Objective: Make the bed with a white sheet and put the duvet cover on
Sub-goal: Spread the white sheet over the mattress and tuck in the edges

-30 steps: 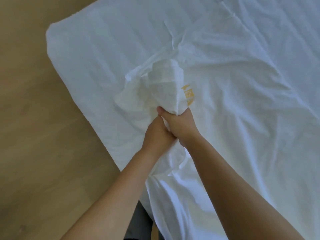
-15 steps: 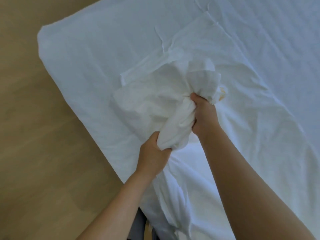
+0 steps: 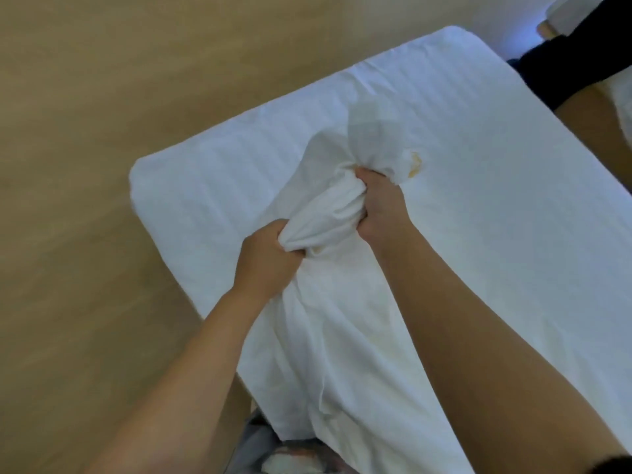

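Nearest, at the mattress's near edge, a bit of grey clothing (image 3: 253, 449) showed, and the white cloth (image 3: 342, 336) trailed off that edge twd the person. From there it ran up over the mattress (image 3: 205, 172) as a rumpled band btwn the two forearms.

L hand (image 3: 270, 254) was clenched on the near end of a gathered roll of that cloth, fingers dug into the folds. R hand (image 3: 379, 203), a bit further up the mattress, was clamped on the roll's far end. So the roll sat btwn the two fists, touching both. A loose puff stuck out past the R hand, w/ a small yellow mark (image 3: 415, 164) at its far side.

Step, prob.: bunching the cloth to hunt for a hem or corner before spreading. Couldn't tell if it was the sheet or the duvet cover. The mattress top already looked dressed in faint-striped white, so cover seems likelier, but that's a guess. Next move likely calls for one fist anchoring while the other slides along to an edge, then opening the cloth across the mattress w/o dragging the layer beneath.

Farther: wood floor (image 3: 102, 131) lay off the mattress's left side. Past its far end sat a dark shape (image 3: 564, 63), unclear what.
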Action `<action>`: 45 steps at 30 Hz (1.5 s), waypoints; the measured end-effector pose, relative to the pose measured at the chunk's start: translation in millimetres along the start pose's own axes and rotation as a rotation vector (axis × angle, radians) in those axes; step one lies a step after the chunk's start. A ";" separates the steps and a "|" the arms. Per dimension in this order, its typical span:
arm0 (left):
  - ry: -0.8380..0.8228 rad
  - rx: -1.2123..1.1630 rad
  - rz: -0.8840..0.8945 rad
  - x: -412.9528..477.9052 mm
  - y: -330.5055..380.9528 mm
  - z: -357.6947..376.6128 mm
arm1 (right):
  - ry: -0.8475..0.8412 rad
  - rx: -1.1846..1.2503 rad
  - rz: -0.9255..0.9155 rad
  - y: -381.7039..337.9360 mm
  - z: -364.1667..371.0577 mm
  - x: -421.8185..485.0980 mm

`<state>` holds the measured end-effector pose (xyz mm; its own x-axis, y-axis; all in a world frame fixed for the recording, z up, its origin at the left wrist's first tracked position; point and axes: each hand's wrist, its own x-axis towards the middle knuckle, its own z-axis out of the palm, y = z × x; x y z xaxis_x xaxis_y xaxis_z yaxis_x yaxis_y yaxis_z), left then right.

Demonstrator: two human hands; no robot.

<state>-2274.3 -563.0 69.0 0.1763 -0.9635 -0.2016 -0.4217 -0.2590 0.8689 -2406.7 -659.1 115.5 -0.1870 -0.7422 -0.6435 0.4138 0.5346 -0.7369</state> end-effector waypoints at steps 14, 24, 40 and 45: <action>-0.168 0.200 -0.123 14.4 41.8 -26.5 | -0.341 -0.262 0.113 5.1 5.4 -27.3; -0.364 0.047 -0.019 -28.8 -3.6 15.3 | -0.158 -0.488 -0.004 60.1 -37.4 -27.1; -0.427 -0.694 -0.372 -36.9 -15.4 -16.3 | -0.402 -0.672 -0.100 64.9 -26.1 -46.0; -0.081 -0.194 -0.258 -32.1 -9.3 -7.5 | -0.330 -0.529 -0.117 67.9 -21.9 -48.1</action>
<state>-2269.4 -529.2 70.8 0.1804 -0.8723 -0.4545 -0.1935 -0.4845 0.8531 -2389.1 -578.2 91.9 0.1148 -0.8484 -0.5167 -0.1047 0.5069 -0.8556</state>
